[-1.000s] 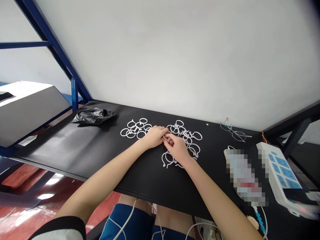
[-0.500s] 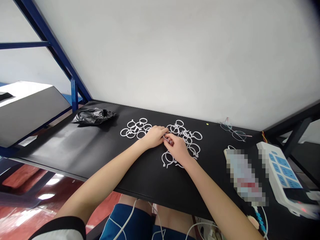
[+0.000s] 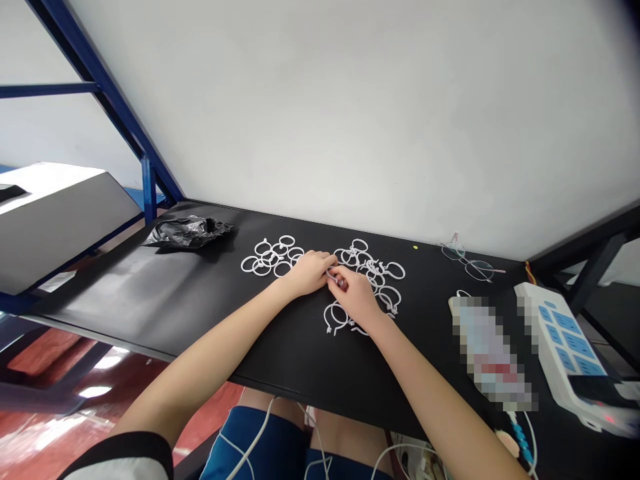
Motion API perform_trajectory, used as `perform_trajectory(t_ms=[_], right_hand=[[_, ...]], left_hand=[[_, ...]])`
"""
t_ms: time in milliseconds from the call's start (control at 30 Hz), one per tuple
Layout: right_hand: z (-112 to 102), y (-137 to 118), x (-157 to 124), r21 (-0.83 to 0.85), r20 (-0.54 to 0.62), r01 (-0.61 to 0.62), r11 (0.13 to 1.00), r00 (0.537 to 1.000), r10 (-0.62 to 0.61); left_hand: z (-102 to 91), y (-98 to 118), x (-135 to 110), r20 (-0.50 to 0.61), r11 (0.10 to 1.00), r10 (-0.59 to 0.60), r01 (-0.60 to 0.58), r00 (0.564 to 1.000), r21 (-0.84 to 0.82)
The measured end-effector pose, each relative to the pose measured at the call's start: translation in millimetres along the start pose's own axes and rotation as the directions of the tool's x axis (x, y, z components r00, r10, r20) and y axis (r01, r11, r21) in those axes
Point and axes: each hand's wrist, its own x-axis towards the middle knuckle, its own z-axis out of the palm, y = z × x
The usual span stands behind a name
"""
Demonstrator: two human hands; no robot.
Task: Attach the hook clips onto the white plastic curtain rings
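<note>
On the black table lie two groups of white plastic rings. My left hand and my right hand meet between the groups, fingertips pinched together on one white ring. Left of my hands lies a tidy cluster of closed rings. A looser heap of rings spreads to the right and under my right hand, with a few rings near my right wrist.
A crumpled black plastic bag lies at the table's back left. Wire-framed glasses rest near the wall at right. A blurred-out object and a white power strip sit at the right edge. Blue steel frame stands left.
</note>
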Motion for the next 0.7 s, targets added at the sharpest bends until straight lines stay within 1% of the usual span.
perform_trajectory(t_ms=[700], right_hand=[[-0.2, -1.1, -0.3, 0.0, 0.009, -0.005, 1.0, 1.0, 0.005]], left_hand=[[1.3, -0.6, 0.0, -0.005, 1.0, 0.001, -0.001, 1.0, -0.011]])
